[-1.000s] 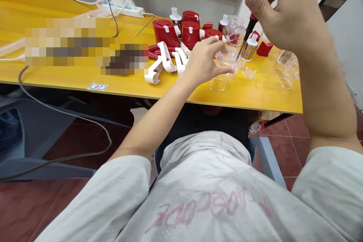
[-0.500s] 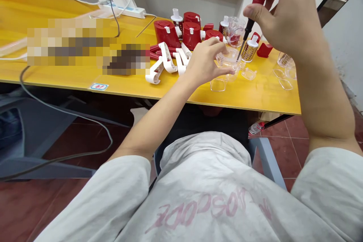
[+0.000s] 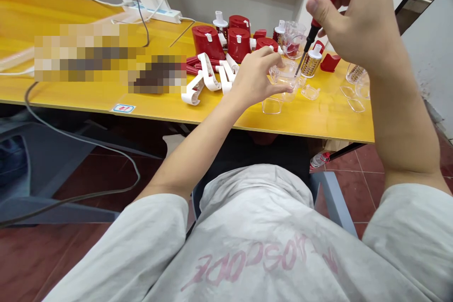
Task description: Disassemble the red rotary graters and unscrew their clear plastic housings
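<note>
Head view. The left hand (image 3: pixel 256 78) rested at the middle of the yellow tabletop (image 3: pixel 88 92), its fingers (image 3: pixel 272 63) curled and clamped around a clear plastic cup-shaped housing (image 3: pixel 286 75) that sat on the tabletop near the front edge. The right hand (image 3: pixel 357 14) was raised above and to the right, fingers closed on the red handle of a slim black-shafted screwdriver (image 3: pixel 313 34). The tool slanted down and leftward, and its tip met the rim of the clear housing; whether it sat in a screw could not be told.

Just behind the left hand stood a cluster of red cylindrical plastic bodies (image 3: pixel 238 42); to its left lay several white curved plastic handles (image 3: pixel 205 78). A perforated metal drum with a white cap (image 3: pixel 311 62) stood just beside the clear housing, on its right. Small clear plastic lids (image 3: pixel 272 105) lay near the front edge, and a white power strip (image 3: pixel 152 7) lay well apart at the back.
</note>
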Available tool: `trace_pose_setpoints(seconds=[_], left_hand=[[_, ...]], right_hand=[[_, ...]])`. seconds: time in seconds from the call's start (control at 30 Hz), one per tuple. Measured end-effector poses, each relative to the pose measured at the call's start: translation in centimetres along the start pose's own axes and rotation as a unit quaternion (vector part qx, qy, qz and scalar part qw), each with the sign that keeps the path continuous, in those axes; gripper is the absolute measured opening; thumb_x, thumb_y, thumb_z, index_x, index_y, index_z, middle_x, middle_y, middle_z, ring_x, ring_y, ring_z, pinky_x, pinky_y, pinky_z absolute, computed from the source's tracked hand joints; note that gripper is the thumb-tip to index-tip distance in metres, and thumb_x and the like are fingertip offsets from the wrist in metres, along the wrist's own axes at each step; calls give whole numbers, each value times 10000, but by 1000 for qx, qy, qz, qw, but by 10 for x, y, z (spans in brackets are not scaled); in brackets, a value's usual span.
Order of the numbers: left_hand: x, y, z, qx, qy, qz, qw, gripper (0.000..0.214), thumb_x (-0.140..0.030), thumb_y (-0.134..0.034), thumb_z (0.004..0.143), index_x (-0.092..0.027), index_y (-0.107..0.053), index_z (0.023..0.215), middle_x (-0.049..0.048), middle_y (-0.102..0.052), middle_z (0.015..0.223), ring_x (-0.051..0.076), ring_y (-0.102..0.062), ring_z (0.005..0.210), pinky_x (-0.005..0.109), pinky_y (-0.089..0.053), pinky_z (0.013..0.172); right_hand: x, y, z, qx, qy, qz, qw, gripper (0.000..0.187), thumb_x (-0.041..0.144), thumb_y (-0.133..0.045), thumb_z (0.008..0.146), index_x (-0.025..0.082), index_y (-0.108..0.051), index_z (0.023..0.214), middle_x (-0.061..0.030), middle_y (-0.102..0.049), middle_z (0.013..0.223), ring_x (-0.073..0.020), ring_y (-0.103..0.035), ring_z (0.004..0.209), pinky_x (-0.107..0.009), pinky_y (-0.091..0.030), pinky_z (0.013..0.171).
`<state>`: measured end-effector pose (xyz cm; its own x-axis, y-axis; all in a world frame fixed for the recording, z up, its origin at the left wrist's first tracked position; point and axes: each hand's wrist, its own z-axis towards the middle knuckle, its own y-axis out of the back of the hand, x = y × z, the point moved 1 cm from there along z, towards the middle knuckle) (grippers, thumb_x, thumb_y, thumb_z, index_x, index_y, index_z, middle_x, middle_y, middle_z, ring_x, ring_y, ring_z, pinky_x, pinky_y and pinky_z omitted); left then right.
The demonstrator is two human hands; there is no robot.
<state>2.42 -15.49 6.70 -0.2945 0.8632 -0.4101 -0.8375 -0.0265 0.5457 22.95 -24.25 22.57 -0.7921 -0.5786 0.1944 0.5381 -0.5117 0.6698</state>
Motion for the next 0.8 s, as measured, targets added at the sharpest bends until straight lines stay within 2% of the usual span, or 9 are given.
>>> trace_pose_setpoints(seconds=[0.07, 0.13, 0.27, 0.33, 0.43, 0.5, 0.53, 0.67, 0.8], left_hand=[[0, 0, 0, 5, 4, 1, 1000, 592, -571, -1057, 718, -300, -783, 1168, 123, -737, 1220, 406, -726, 1206, 605, -575, 1111], [0, 1, 0, 10, 8, 3, 1000, 582, -558, -1057, 723, -296, -784, 1165, 125, -734, 1236, 409, -723, 1220, 604, -569, 1122], [-1, 1, 0, 12, 11, 2, 1000, 575, -550, -1058, 726, -287, -784, 1158, 123, -728, 1231, 409, -719, 1222, 603, -560, 1132], [-1, 1, 0, 13, 12, 2, 1000, 569, -544, -1056, 731, -285, -781, 1156, 123, -726, 1232, 407, -716, 1227, 601, -556, 1134], [-3, 1, 0, 12, 15, 2, 1000, 559, -544, -1048, 738, -279, -778, 1150, 126, -720, 1240, 414, -715, 1238, 605, -553, 1132], [-4, 1, 0, 11, 12, 2, 1000, 558, -555, -1045, 739, -284, -778, 1147, 123, -723, 1236, 411, -718, 1231, 604, -561, 1124], [-4, 2, 1, 11, 11, 3, 1000, 556, -560, -1044, 738, -290, -778, 1145, 121, -727, 1232, 407, -719, 1222, 602, -566, 1117], [-4, 2, 1, 9, 10, 2, 1000, 539, -563, -1044, 735, -299, -777, 1122, 119, -739, 1212, 393, -728, 1169, 602, -576, 1093], [-2, 1, 0, 1, 5, 1, 1000, 557, -580, -1040, 726, -297, -787, 1133, 114, -745, 1197, 384, -728, 1156, 594, -578, 1096]], right_hand=[[-7, 3, 2, 31, -4, 81, 996, 468, 224, -731, 881, 316, -659, 1334, -16, -705, 1021, -249, -737, 898, -483, -703, 943], [-9, 5, 2, 51, -7, 132, 990, 596, 201, -717, 847, 269, -634, 1434, -19, -731, 1075, -236, -746, 907, -461, -705, 912], [-2, 4, -2, 43, 7, -7, 999, 409, 218, -774, 915, 303, -690, 1306, 8, -701, 1005, -239, -707, 968, -496, -664, 1053], [1, 3, -3, 35, 15, -41, 998, 477, 172, -840, 869, 286, -709, 1313, 18, -650, 925, -233, -694, 947, -498, -659, 1081], [-2, 4, -2, 46, 12, 51, 998, 620, 64, -770, 829, 308, -695, 1394, 6, -727, 1199, -201, -744, 998, -400, -713, 954], [-8, 7, -2, 50, 18, 133, 990, 653, 61, -730, 838, 332, -657, 1428, 17, -669, 1493, -199, -767, 1156, -374, -744, 929], [-11, 8, -3, 42, 22, 163, 985, 627, 72, -731, 846, 336, -656, 1410, 24, -640, 1554, -203, -762, 1226, -377, -756, 953], [-20, 11, -3, -8, 33, 201, 979, 526, 46, -697, 872, 347, -686, 1304, 29, -668, 1488, -198, -726, 1351, -382, -758, 1049], [-33, 5, 2, -51, 56, 235, 969, 541, 26, -612, 836, 307, -669, 1295, 30, -706, 1332, -173, -749, 1279, -363, -759, 974]])
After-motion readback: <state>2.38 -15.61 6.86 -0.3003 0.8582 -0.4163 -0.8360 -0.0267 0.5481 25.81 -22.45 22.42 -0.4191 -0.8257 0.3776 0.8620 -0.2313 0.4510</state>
